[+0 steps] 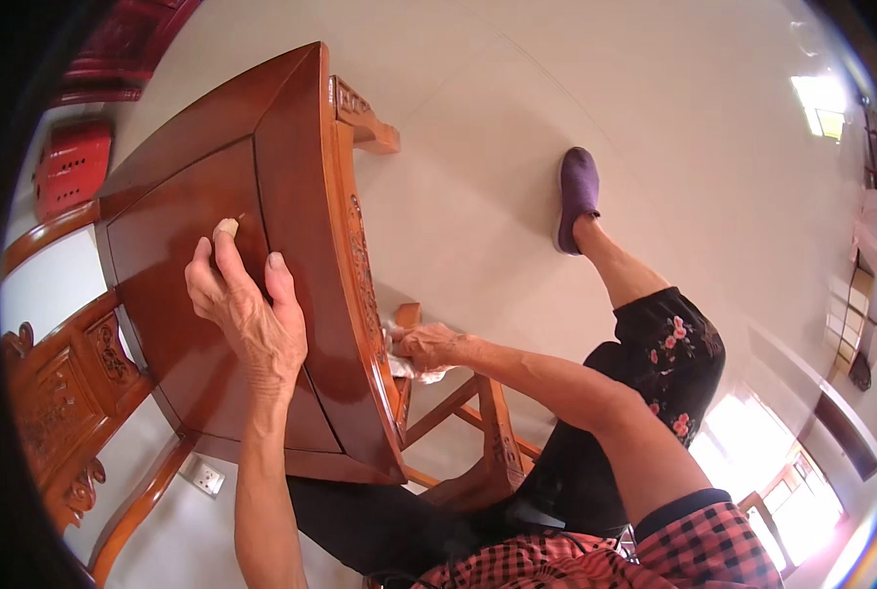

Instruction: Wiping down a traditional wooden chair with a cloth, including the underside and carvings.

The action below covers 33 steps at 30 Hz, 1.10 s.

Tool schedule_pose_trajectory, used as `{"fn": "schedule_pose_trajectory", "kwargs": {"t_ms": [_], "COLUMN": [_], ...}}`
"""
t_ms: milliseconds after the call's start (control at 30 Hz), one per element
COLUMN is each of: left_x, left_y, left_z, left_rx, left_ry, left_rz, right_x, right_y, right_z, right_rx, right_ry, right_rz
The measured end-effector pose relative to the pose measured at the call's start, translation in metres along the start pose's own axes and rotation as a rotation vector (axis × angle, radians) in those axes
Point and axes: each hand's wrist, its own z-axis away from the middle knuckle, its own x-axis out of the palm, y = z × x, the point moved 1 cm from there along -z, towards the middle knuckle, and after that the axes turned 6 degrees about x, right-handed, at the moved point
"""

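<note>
My left hand [250, 309] is over the glossy red-brown seat [188, 331] of a wooden chair, its thumb and fingers apart. One fingertip has a pale, thick end; I cannot tell whether this is nail or a cover. Whether the palm touches the wood is not plain. At the seat's front edge, my right hand [431, 347] grips a crumpled white cloth [427, 375]. The cloth lies against the carved apron [361, 258] below that edge. Part of it is hidden by the fingers and the wood.
The carved chair back [59, 405] rises at the left, near a wall socket [204, 477]. A red perforated object [76, 166] and dark red furniture [111, 55] stand beyond. Below the seat are wooden legs [497, 434] and stretchers. My purple shoe [578, 191] rests on the pale floor [468, 184].
</note>
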Motion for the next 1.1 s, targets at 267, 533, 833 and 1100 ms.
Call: {"fn": "schedule_pose_trajectory", "kwargs": {"t_ms": [267, 533, 833, 1100], "left_x": [0.000, 0.002, -0.001, 0.000], "left_y": [0.003, -0.002, -0.004, 0.004], "left_z": [0.001, 0.000, 0.002, -0.001], "left_rx": [0.047, 0.044, 0.036, 0.049], "left_ry": [-0.037, -0.057, -0.064, -0.025], "left_rz": [0.008, 0.044, 0.063, 0.005], "right_x": [0.039, 0.028, 0.079, 0.117], "right_y": [0.109, 0.075, 0.114, 0.106], "right_z": [-0.085, -0.122, -0.067, -0.057], "right_rx": [0.428, 0.338, 0.516, 1.086], "right_ry": [0.039, 0.025, 0.594, 0.442], "right_rz": [0.378, 0.325, -0.044, -0.575]}}
